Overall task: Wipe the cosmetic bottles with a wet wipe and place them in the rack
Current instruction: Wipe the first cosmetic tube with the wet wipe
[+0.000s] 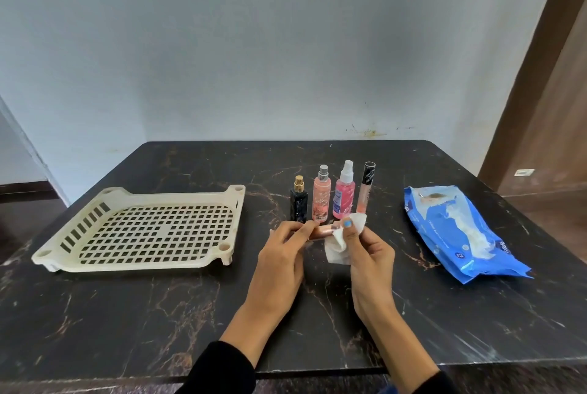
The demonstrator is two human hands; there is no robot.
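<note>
Toward the left edge of the worktop (133,314) sits the cream rack (139,230), flat and with nothing in it, its open top within easy reach of the person's left side; I'd say it waits there so each cleaned bottle can be set straight across into it.

Just right of the rack, in the middle of the worktop, four bottles stand upright in a tidy row: a dark bottle with a gold cap (298,201), a peach spray bottle (322,195), a pink spray bottle (344,195) and a slim tube with a black cap (365,190). They look to be queued, still to be wiped.

In front of that row the left hand (282,253) grips one end of a small copper-coloured bottle (320,232), held sideways above the worktop so its length is exposed. The right hand (365,250) pinches a white wet wipe (336,247) round the bottle's other end, its fingers (347,223) curled over the tissue, apparently rubbing it clean.

Nearer the right edge lies the blue wipes pack (457,231), a sheet poking from its opening, handy for the wiping hand.
</note>
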